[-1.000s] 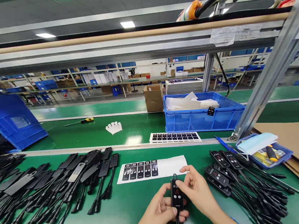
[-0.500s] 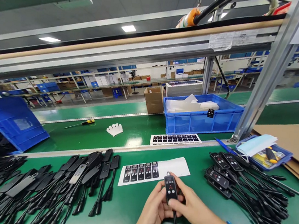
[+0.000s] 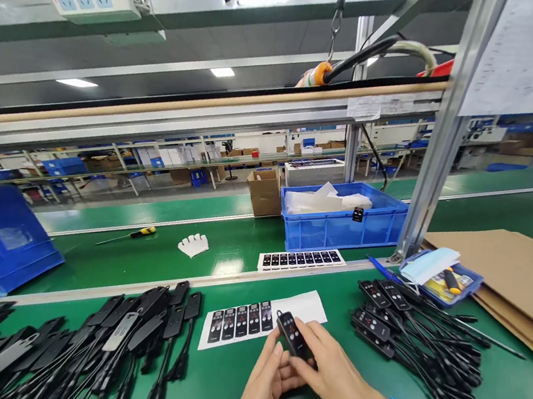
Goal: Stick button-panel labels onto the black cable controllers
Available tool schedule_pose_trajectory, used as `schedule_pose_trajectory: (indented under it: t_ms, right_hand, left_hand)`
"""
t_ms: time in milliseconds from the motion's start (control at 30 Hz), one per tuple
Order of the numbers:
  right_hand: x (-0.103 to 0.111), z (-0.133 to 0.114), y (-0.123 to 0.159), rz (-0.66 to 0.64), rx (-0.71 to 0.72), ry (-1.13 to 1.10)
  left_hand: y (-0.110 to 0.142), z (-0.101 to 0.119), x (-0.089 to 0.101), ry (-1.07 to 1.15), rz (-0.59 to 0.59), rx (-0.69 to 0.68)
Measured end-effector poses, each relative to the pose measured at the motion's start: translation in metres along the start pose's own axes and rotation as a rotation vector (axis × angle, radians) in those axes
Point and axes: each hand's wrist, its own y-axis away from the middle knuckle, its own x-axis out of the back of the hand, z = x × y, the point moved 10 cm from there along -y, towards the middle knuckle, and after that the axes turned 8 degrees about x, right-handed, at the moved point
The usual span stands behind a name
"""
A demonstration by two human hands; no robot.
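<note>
Between both hands is a black handheld controller [image 3: 293, 333] with a label of small buttons on its face. My left hand [image 3: 269, 371] grips its lower left side, with fingers curled beneath it. My right hand [image 3: 331, 366] closes on its right edge, thumb near the lower end. The controller tilts, its looped end pointing up and left; its cable is mostly hidden below my hands. Just beyond lies a white label sheet [image 3: 306, 306] with several black labels. To the right is a pile of labelled controllers [image 3: 372, 326] with cables.
Many black controllers with cables [image 3: 122, 321] spread over the left of the green bench. Behind are a second label sheet [image 3: 300, 260], a white glove [image 3: 193, 245], a screwdriver [image 3: 143, 232] and a blue crate [image 3: 341, 228]. A metal post [image 3: 442, 137] rises at right, near cardboard sheets [image 3: 505, 268].
The controller has turned, its looped end swinging left and its lower end right. My hands have shifted around it, still holding on. The camera view has moved slightly.
</note>
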Motion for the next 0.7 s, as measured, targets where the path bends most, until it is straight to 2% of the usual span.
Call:
schedule_pose_trajectory:
  t_ms: [33,100,167,233,333,367,433,533,700]
  right_hand:
    - [0.011,-0.002,-0.003,0.001,0.009,0.075]
    - [0.038,0.003,-0.008,0.009,-0.033,0.262]
    - [0.068,0.018,-0.008,0.000,-0.134,0.487]
    - [0.091,0.039,-0.003,-0.054,-0.244,0.706]
    - [0.112,0.065,0.009,-0.141,-0.357,0.945]
    - [0.117,0.070,0.013,-0.148,-0.379,0.996]
    - [0.121,0.071,0.014,-0.126,-0.394,1.057]
    - [0.104,0.060,-0.002,-0.089,-0.300,0.953]
    - [0.017,0.035,-0.056,-0.153,-0.023,0.516]
  left_hand:
    - [0.002,0.008,0.001,-0.150,0.007,-0.045]
    - [0.007,0.028,0.006,-0.601,0.101,-0.196]
    - [0.013,0.048,0.012,-1.117,0.279,-0.349]
    - [0.015,0.058,0.020,-1.539,0.486,-0.390]
    - [0.012,0.058,0.042,-1.943,0.736,-0.202]
    - [0.010,0.055,0.048,-2.011,0.773,-0.121]
    - [0.008,0.050,0.055,-2.059,0.776,-0.003]
    - [0.006,0.046,0.054,-1.995,0.723,0.046]
    - [0.009,0.051,0.051,-1.847,0.712,0.031]
